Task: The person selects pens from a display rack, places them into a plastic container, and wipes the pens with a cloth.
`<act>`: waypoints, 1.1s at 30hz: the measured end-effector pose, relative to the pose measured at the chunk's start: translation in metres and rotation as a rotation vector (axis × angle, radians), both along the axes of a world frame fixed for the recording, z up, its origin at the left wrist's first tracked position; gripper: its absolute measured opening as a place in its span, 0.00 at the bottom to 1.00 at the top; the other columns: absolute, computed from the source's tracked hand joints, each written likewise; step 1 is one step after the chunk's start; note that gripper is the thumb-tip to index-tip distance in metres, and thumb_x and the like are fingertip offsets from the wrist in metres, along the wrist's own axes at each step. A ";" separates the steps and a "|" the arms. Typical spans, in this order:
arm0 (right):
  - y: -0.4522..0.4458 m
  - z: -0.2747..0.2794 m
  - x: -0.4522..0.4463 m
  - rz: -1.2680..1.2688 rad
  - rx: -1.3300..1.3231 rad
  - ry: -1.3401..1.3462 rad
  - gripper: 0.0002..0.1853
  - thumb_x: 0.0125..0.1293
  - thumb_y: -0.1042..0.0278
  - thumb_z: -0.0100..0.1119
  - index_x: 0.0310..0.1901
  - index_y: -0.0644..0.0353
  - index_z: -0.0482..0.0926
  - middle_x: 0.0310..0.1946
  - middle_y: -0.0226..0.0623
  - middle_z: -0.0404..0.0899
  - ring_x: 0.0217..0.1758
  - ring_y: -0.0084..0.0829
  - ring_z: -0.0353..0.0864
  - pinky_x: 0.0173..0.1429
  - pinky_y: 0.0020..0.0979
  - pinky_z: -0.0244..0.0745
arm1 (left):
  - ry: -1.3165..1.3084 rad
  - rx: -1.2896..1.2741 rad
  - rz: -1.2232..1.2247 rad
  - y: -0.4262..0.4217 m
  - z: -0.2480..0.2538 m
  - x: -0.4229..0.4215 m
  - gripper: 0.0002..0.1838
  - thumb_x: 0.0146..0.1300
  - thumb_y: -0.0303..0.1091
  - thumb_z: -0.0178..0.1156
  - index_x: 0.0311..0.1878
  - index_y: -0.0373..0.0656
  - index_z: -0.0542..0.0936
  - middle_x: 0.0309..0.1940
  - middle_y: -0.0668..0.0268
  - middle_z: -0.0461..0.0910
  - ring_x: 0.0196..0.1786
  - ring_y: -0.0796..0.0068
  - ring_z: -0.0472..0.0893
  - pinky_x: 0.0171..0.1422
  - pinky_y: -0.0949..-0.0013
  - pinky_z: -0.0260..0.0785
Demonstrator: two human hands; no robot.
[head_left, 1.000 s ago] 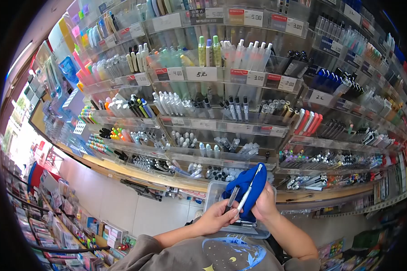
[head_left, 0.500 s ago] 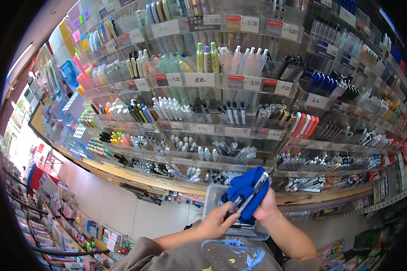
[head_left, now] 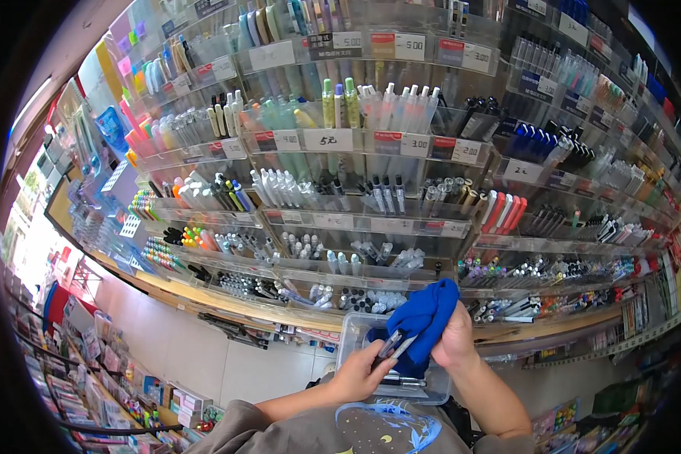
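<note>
My left hand (head_left: 358, 372) is closed around pens (head_left: 390, 346) with clear barrels, their ends pointing up and to the right. A blue cloth (head_left: 425, 318) is gripped in my right hand (head_left: 455, 340) and folded over the far part of one pen, so most of that pen is hidden. Both hands are above a clear plastic box (head_left: 349, 340) close to my body. Inside the box lie more pens (head_left: 402, 381), partly covered by the cloth and my left hand.
Clear tiered racks (head_left: 371, 225) full of pens rise in front, with price tags (head_left: 328, 139) along them. A wooden ledge (head_left: 280, 310) runs below. Shelves of packaged goods (head_left: 113, 371) stand at lower left, with tiled floor (head_left: 204, 340) between.
The blue cloth now covers the upper length of the pen that lay exposed across it. My right hand has shifted slightly right, while my left hand keeps its grip.
</note>
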State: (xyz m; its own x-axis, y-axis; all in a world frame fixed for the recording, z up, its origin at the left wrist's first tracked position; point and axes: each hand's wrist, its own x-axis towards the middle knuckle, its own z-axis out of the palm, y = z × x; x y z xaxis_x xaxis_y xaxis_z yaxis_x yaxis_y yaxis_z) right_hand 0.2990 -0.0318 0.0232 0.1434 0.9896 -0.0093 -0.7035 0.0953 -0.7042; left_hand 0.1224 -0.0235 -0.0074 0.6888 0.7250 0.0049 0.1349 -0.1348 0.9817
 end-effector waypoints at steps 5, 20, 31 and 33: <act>0.007 0.010 0.007 0.071 -0.193 0.378 0.17 0.65 0.52 0.42 0.34 0.58 0.72 0.32 0.39 0.74 0.38 0.36 0.74 0.48 0.41 0.69 | 0.068 -0.042 -0.052 0.003 -0.001 -0.003 0.06 0.62 0.29 0.53 0.39 0.37 0.69 0.23 0.69 0.71 0.28 0.85 0.69 0.31 0.78 0.63; 0.001 0.006 -0.016 0.118 -0.116 0.235 0.11 0.62 0.71 0.47 0.45 0.61 0.71 0.38 0.37 0.75 0.39 0.28 0.76 0.43 0.30 0.74 | -0.162 -0.449 0.043 0.006 0.018 0.001 0.06 0.64 0.29 0.50 0.40 0.37 0.70 0.23 0.71 0.71 0.28 0.85 0.69 0.32 0.80 0.63; -0.004 0.010 -0.044 0.113 -0.191 -0.241 0.08 0.64 0.66 0.49 0.36 0.62 0.75 0.25 0.26 0.73 0.22 0.15 0.69 0.22 0.18 0.65 | -0.175 0.041 0.190 0.041 0.059 0.002 0.08 0.60 0.27 0.55 0.41 0.36 0.75 0.23 0.75 0.72 0.26 0.90 0.68 0.30 0.83 0.61; -0.004 -0.002 -0.037 0.197 -0.179 -0.231 0.10 0.65 0.65 0.49 0.40 0.63 0.73 0.30 0.29 0.75 0.29 0.18 0.74 0.31 0.20 0.71 | -0.197 0.040 0.165 0.043 0.055 0.002 0.08 0.60 0.27 0.55 0.41 0.35 0.75 0.23 0.75 0.73 0.26 0.91 0.67 0.30 0.85 0.60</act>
State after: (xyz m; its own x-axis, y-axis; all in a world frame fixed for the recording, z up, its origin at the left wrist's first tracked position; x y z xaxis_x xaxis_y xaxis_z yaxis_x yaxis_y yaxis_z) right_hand 0.2617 -0.0355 0.0212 -0.0314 0.9841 -0.1748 -0.5164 -0.1657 -0.8401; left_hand 0.1248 0.0198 0.0481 0.5440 0.8241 0.1578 -0.0346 -0.1658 0.9856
